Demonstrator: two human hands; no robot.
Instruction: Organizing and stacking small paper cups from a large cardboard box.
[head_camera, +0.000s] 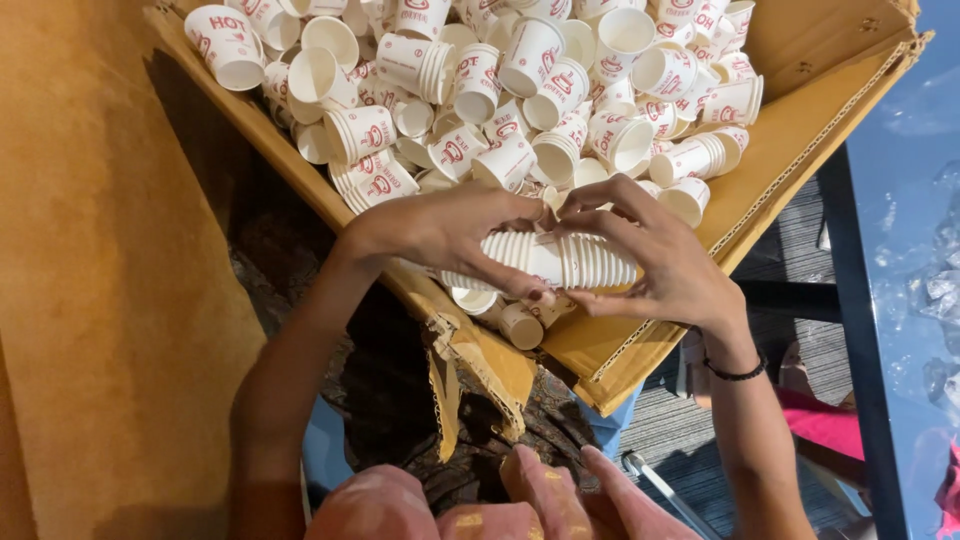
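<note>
black wristband (735, 373), dark table edge (860, 330), grey ribbed floor (690, 430), pink cloth (820, 420).

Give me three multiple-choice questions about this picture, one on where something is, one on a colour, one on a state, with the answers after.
1. Where do the loose paper cups lie?
A. in a cardboard box
B. on a shelf
C. in a plastic bag

2. What colour is the print on the cups?
A. blue
B. red
C. green

3. How is the stack of nested cups held?
A. upright in one hand
B. lying sideways between both hands
C. resting on the floor

Answers:
1 A, brown box walls surround the pile.
2 B, red marks on white cups.
3 B, left hand and right hand grip its ends.
</note>
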